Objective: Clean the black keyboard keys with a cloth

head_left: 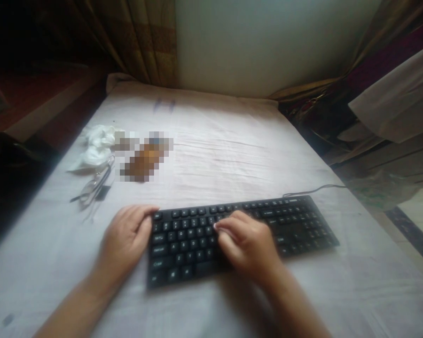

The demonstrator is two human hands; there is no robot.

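Observation:
A black computer keyboard (204, 253) lies slightly slanted on the cloth-covered surface. Its left edge is held by my left hand (127, 234), fingers at the top left corner and thumb along the side. Over the middle keys, my right hand (250, 244) is closed in a pinch. A small white wad (216, 227) shows at its fingertips, pressed to or just above the upper key rows; contact cannot be told. My right hand hides several keys beneath it.
A crumpled white cotton or tissue pile (97, 143) lies at the left, with thin tools in clear wrapping (97, 183) near it. Beside them is a pixelated orange-brown item (144, 159). The keyboard's cable (317, 189) runs off right. A pale bedsheet (225, 141) covers the surface.

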